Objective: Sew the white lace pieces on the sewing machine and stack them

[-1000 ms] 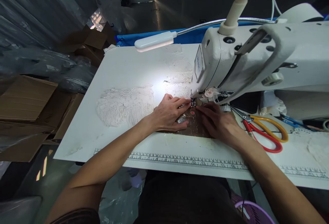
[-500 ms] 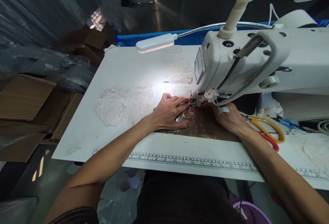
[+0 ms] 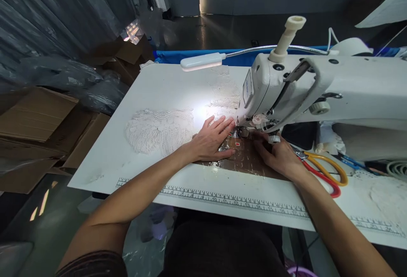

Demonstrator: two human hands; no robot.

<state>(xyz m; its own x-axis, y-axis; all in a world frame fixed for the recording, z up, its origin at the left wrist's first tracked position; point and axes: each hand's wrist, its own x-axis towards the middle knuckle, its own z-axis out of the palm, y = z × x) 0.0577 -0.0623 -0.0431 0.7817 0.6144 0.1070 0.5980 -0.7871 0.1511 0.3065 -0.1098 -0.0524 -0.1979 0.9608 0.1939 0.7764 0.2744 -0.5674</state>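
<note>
Brown glossy piece (image 3: 251,158), croc-like embossed, lies flat on the machine bed, its far edge at the presser foot (image 3: 244,132) of the white industrial sewing machine (image 3: 318,90). A small red mark (image 3: 238,144) sits on it near the foot; too small to read.

My left hand (image 3: 211,141) is spread flat, fingers apart, palm down on the piece's left end, fingertips just beside the foot. Clamped on nothing, only pressing. My right hand (image 3: 280,156) rests on the piece's right side, fingers curled toward the needle area; can't tell whether they pinch anything.

Progress, my judgement: the piece is positioned at the needle and most of it lies on my side of the foot, so the seam looks barely begun. No stitch line visible.

Outward: white lace (image 3: 160,128) lies left of my left hand, more lace under the gooseneck lamp (image 3: 202,61). Orange and red scissors (image 3: 321,171) are just right of my right hand. Cardboard boxes (image 3: 38,120) stand off the table's left.

Writing: printed ruler (image 3: 235,203) along the table's (image 3: 159,86) near edge, numbers roughly 5 to 17 legible. Label (image 3: 247,88) on the machine head is unreadable.
</note>
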